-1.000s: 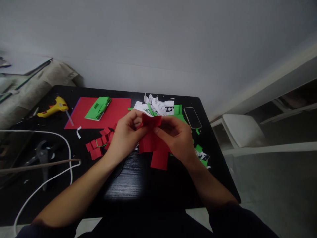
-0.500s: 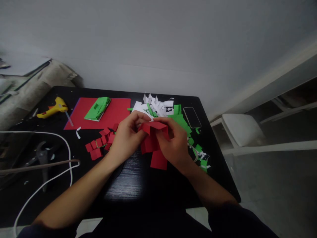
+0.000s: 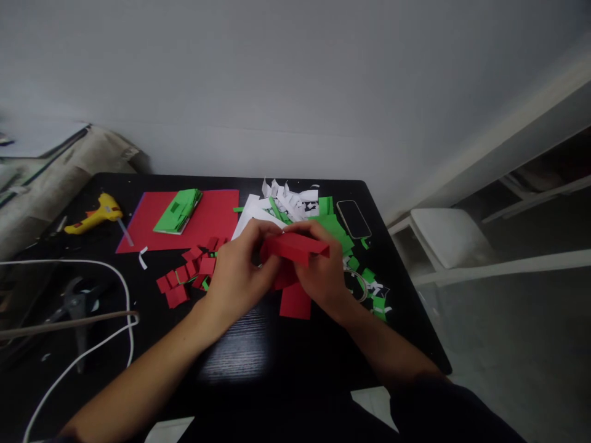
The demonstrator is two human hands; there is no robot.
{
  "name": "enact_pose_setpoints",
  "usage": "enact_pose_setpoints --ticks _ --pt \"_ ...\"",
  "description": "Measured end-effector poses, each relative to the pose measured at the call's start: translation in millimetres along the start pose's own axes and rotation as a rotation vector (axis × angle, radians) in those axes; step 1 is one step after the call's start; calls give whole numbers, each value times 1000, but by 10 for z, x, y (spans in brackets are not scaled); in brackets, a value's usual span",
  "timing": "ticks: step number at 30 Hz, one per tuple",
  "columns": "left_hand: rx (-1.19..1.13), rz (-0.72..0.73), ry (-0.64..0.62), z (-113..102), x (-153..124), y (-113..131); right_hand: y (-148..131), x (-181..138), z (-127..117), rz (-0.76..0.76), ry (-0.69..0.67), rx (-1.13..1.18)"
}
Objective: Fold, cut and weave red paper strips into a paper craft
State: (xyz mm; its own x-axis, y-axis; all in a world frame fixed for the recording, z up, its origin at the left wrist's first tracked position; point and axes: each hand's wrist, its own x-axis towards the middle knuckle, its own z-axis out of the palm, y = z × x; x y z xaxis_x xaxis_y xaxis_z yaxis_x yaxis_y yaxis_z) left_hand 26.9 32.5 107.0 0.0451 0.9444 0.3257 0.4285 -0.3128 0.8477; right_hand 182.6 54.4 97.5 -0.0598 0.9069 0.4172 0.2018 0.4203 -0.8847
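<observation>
A: What does the head view show at its centre?

B: Two bare hands meet over a dark desk (image 3: 318,357). Between them, raised toward the camera, is a folded red paper (image 3: 295,246), creased lengthwise into a narrow channel whose open end points right.

A: How is it held?

B: The left hand (image 3: 240,264) has its grip closed on the paper's left end, thumb in front. The right hand (image 3: 323,264) grasps it as well, fingers curled around the far side and right part. Just below them shows a flat red piece (image 3: 295,301); whether it touches the folded one cannot be told.

A: And what lies to the left?

B: Near the left hand, a cluster of small red pieces (image 3: 178,280) with bits of green among them. Beyond it is a large red sheet (image 3: 219,215) carrying a green paper bundle (image 3: 179,211). A yellow glue gun (image 3: 96,215) sits beside the sheet. Closer in, a white cable (image 3: 127,286) loops near a dark tool, too dim to name.

A: Behind the hands and to the right?

B: White scraps (image 3: 293,200) are heaped behind them, and green scraps (image 3: 335,227) spread beside the right hand. A phone (image 3: 354,219) lies near the desk's right edge, with a white stool (image 3: 450,237) past it.
</observation>
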Motion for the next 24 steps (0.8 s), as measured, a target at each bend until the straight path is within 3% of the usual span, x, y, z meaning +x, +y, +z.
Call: enact_pose_setpoints --ticks 5,16,20,24 --pt "118 16 32 -26 -43 43 2 -10 14 -6 31 63" --pt "-449 -191 40 -26 98 16 -81 47 -35 185 -94 345" --pt "-498 -225 45 -23 101 19 -90 39 -53 168 -110 330" --pt "-407 -195 65 -34 87 31 -105 20 -42 134 -121 309"
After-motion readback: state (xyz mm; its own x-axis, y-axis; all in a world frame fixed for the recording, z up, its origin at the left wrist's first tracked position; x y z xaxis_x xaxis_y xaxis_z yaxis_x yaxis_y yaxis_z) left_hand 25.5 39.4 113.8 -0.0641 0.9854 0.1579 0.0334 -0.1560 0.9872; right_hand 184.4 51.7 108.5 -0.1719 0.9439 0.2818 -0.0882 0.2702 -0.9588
